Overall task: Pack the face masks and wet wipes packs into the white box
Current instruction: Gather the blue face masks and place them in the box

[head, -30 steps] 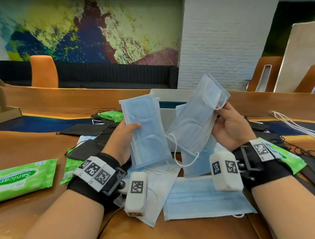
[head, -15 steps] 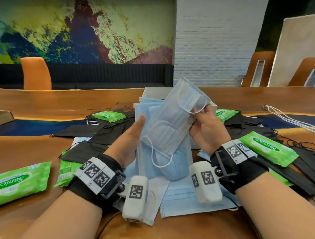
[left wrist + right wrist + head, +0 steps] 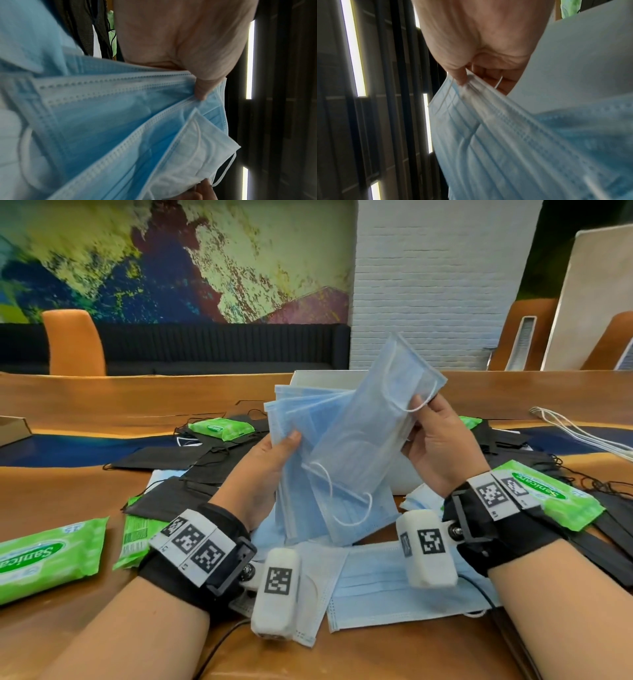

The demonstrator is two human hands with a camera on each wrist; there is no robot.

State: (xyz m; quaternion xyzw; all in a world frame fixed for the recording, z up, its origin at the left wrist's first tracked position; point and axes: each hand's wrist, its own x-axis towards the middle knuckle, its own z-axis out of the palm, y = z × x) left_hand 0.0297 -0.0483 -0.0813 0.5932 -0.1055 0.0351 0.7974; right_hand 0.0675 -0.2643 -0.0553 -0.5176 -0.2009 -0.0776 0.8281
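Note:
My left hand [image 3: 274, 460] grips a fanned stack of blue face masks [image 3: 298, 474], thumb pressed on their front [image 3: 200, 89]. My right hand [image 3: 435, 446] pinches another blue mask [image 3: 370, 440] by its upper end and lays it slantwise over that stack [image 3: 505, 135]. Both hands are raised above the table, in front of the white box [image 3: 322, 378], whose inside is hidden by the masks. More blue masks [image 3: 383, 587] lie flat below my wrists. Green wet wipes packs lie at the left [image 3: 44, 559], back left [image 3: 222, 428] and right [image 3: 548, 501].
Black face masks [image 3: 178, 460] with ear loops are spread over the wooden table [image 3: 68, 494] on both sides of the box. White cords [image 3: 582, 436] lie at the far right. An orange chair [image 3: 73, 344] and a dark bench stand behind the table.
My hands have come together: the right hand's mask, held apart a second ago, now overlaps the left hand's stack. My left thumb has closed onto the masks.

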